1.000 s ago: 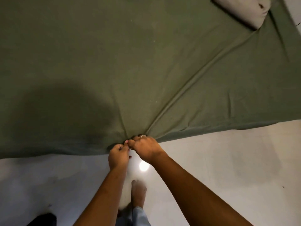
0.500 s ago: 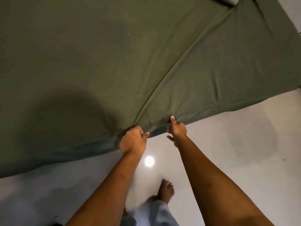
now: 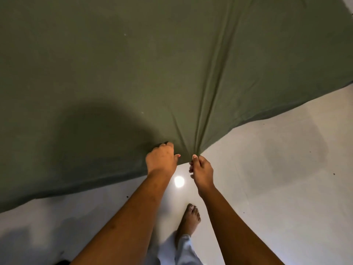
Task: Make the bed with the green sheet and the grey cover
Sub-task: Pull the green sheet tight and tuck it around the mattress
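- Green sheet [image 3: 133,64] lies spread wide across the upper view; creases converge at its near edge.
- Left hand [image 3: 161,161]: fingers curl around the sheet edge.
- Right hand [image 3: 202,170]: fingers pinch the gathered fabric just beside it.
- Pale floor [image 3: 277,169] below carries one bare foot [image 3: 190,217].

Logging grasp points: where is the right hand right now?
In the head view, the right hand is just right of centre, pinching the gathered near edge of the green sheet, close beside the left hand, over the pale floor.
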### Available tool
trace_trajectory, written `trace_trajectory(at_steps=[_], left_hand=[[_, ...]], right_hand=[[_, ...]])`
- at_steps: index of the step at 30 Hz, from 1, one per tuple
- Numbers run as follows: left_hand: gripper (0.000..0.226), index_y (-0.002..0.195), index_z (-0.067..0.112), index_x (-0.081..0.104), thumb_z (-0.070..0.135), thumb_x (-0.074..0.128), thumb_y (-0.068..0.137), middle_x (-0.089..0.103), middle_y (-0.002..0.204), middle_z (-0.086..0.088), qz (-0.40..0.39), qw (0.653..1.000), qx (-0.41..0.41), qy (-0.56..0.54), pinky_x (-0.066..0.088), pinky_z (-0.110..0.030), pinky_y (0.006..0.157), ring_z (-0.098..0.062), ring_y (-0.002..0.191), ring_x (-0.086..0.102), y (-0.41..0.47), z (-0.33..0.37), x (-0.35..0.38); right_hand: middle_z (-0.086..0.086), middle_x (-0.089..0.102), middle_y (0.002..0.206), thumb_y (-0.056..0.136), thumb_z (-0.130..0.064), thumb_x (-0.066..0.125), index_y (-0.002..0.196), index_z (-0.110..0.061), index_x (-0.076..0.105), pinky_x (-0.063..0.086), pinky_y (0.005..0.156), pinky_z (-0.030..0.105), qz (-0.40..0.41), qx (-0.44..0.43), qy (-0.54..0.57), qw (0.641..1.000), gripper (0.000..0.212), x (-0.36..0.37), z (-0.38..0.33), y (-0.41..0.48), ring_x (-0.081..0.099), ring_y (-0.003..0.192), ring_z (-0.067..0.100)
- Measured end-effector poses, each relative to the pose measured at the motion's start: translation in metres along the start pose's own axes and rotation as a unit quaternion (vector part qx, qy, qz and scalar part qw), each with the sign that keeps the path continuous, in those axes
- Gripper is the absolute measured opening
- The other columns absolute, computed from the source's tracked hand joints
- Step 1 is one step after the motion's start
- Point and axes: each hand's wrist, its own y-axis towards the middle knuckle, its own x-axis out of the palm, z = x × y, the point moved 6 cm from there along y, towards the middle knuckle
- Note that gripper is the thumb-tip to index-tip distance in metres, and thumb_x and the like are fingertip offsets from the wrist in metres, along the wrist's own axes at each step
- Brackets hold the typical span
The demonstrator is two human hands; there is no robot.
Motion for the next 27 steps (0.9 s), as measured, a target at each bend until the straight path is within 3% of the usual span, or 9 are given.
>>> trace_trajectory(at_steps=[5,9,13,17,20,22,24,27], left_hand=[[0.03,0.115,0.017,0.05,0.04,0.051,0.096,0.062,0.113,-0.006,-0.006,1.0,0.026,-0.011,0.048,-0.034,0.075,-0.023,0.104,0.061,0.006,0.035,0.007],[0.026,0.113,0.018,0.051,0.037,0.052,0.095,0.063,0.109,-0.006,0.023,0.998,0.044,-0.026,0.043,-0.034,0.071,-0.024,0.1,0.061,0.018,0.051,0.003],[0.026,0.111,0.017,0.051,0.037,0.052,0.095,0.062,0.109,-0.008,0.048,0.996,0.062,-0.032,0.045,-0.037,0.074,-0.027,0.1,0.06,0.033,0.071,-0.005],[0.028,0.112,0.015,0.05,0.038,0.051,0.095,0.061,0.11,-0.009,0.057,0.996,0.071,-0.015,0.047,-0.038,0.077,-0.028,0.102,0.06,0.05,0.094,-0.014],[0.029,0.111,0.015,0.05,0.039,0.052,0.094,0.061,0.111,-0.009,0.064,0.996,0.064,-0.008,0.047,-0.038,0.077,-0.028,0.102,0.06,0.059,0.108,-0.017],[0.029,0.109,0.015,0.05,0.039,0.053,0.094,0.061,0.11,-0.008,0.069,0.996,0.063,-0.008,0.046,-0.037,0.077,-0.029,0.102,0.06,0.062,0.117,-0.018],[0.028,0.109,0.015,0.05,0.039,0.053,0.094,0.061,0.109,-0.008,0.076,0.995,0.072,-0.006,0.046,-0.036,0.076,-0.028,0.101,0.061,0.063,0.128,-0.018],[0.028,0.111,0.015,0.05,0.039,0.049,0.096,0.062,0.109,-0.007,0.085,0.992,0.094,0.0,0.044,-0.035,0.074,-0.026,0.099,0.061,0.064,0.147,-0.017]], right_hand=[[0.002,0.062,0.079,0.099,-0.033,0.047,0.075,-0.015,0.055,0.044,0.059,0.026,-0.104,0.032,0.003,0.994,0.031,0.003,-0.023,0.027,0.055,0.065,0.014],[0.004,0.062,0.085,0.096,-0.044,0.049,0.087,-0.017,0.056,0.046,0.063,0.029,-0.024,0.04,0.078,0.996,0.03,-0.036,-0.034,0.055,0.056,0.07,0.016],[0.014,0.062,0.105,0.097,-0.048,0.044,0.11,-0.012,0.053,0.05,0.076,0.036,0.011,0.075,0.138,0.987,0.039,-0.069,-0.045,0.092,0.06,0.09,0.026],[0.008,0.062,0.107,0.094,-0.055,0.044,0.116,-0.013,0.052,0.049,0.064,0.034,0.005,0.106,0.177,0.978,0.048,-0.081,-0.063,0.129,0.059,0.088,0.022],[0.01,0.063,0.106,0.094,-0.053,0.047,0.098,-0.015,0.054,0.052,0.064,0.038,0.027,0.078,0.152,0.985,0.039,-0.086,-0.066,0.148,0.062,0.091,0.026],[0.013,0.063,0.105,0.094,-0.048,0.051,0.079,-0.019,0.051,0.055,0.08,0.047,0.062,0.031,0.133,0.989,0.033,-0.089,-0.066,0.157,0.062,0.096,0.032],[0.015,0.064,0.106,0.095,-0.046,0.05,0.073,-0.02,0.049,0.052,0.089,0.052,0.078,0.012,0.119,0.99,0.034,-0.093,-0.066,0.159,0.062,0.1,0.036],[0.018,0.066,0.103,0.096,-0.045,0.045,0.075,-0.022,0.051,0.052,0.087,0.05,0.104,-0.01,0.054,0.993,0.032,-0.114,-0.053,0.148,0.063,0.094,0.036]])
